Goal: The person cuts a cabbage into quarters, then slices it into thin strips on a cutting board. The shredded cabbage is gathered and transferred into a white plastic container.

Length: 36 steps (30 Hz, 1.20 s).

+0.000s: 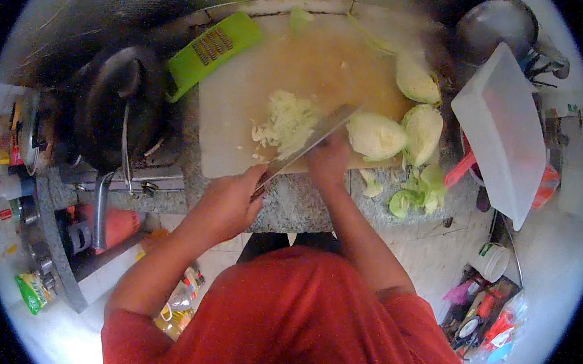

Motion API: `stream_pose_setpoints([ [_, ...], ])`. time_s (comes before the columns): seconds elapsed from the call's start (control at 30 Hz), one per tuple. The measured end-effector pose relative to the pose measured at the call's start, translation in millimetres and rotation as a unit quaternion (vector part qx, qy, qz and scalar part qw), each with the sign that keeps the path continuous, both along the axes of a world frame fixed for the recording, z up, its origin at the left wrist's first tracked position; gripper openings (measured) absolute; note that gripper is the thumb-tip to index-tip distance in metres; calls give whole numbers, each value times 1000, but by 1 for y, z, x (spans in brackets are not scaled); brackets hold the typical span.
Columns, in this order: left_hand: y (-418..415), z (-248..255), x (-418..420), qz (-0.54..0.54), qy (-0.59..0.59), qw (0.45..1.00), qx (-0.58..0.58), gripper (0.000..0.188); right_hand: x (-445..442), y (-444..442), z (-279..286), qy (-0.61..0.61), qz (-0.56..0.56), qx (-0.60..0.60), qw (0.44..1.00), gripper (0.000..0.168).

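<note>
My left hand is closed around the handle of a large kitchen knife, whose blade slants up and right across a cutting board. Just under the blade, near the board's front edge, is my right hand; its fingers are partly hidden by the knife, and whether they hold anything does not show. Shredded cabbage lies in a pile left of the blade. Cut cabbage pieces rest to the right, one close to my right hand, with another beside it and a third behind.
A green grater lies over the board's left rear corner. Left of it, a dark wok sits on the stove. A translucent plastic container stands tilted at right. Cabbage leaf scraps lie on the stone counter near its front edge.
</note>
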State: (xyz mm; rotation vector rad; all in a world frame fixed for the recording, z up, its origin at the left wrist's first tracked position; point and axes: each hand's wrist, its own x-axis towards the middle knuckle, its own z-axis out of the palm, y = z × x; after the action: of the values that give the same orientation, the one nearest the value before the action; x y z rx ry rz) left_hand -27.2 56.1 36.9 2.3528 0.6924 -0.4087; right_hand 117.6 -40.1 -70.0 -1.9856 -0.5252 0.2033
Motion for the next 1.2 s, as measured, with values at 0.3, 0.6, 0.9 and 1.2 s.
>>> stream_pose_setpoints([
  [0.3, 11, -33, 18, -8, -76, 997, 4, 37, 0, 2, 0, 86, 8, -15, 996, 15],
  [0.6, 11, -34, 22, -10, -59, 998, 8, 33, -5, 5, 6, 93, -2, -36, 995, 15],
  [0.9, 5, -6, 8, 20, -41, 999, -29, 33, -6, 5, 2, 65, -8, -20, 998, 12],
  [1.2, 7, -6, 13, 26, -16, 999, -41, 35, -5, 2, -2, 89, -5, -7, 996, 10],
])
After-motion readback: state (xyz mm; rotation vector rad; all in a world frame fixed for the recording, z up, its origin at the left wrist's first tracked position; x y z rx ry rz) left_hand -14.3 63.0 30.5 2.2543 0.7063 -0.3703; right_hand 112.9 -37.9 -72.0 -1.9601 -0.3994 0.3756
